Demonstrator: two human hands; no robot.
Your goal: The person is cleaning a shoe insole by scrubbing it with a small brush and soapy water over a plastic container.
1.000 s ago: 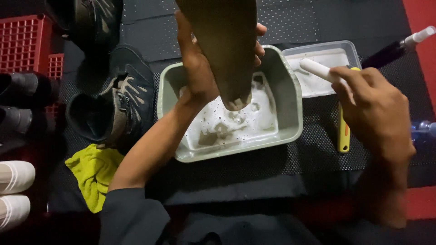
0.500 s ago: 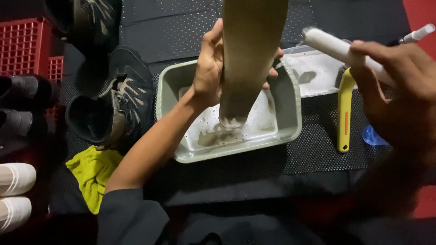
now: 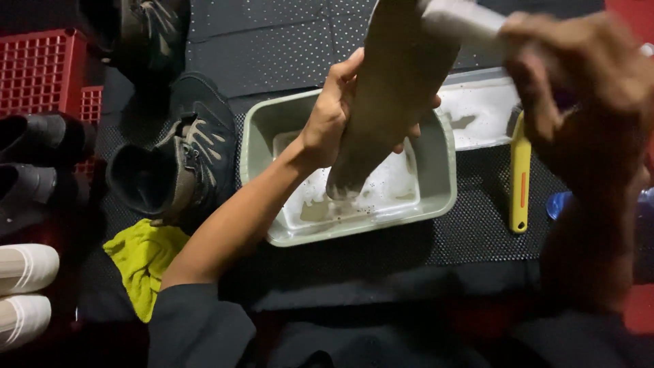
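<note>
Black mat (image 3: 477, 238) | left hand (image 3: 330, 116) grips sole (image 3: 395, 88) over basin (image 3: 354, 232)

Floor: dark perforated mat (image 3: 286, 48). On it, centre: grey-green tub (image 3: 436, 204); second pale tray (image 3: 477, 112) upper right, yellow-handled tool (image 3: 520, 174) just beside. Left: dark hiking boot (image 3: 177, 163), yellow cloth (image 3: 143, 262), red crate (image 3: 41, 71), white shoes (image 3: 24, 289) lower left.

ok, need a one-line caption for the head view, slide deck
Left hand holds a tan shoe sole-up over a grey basin while the right hand brings a white brush handle to it.
</note>
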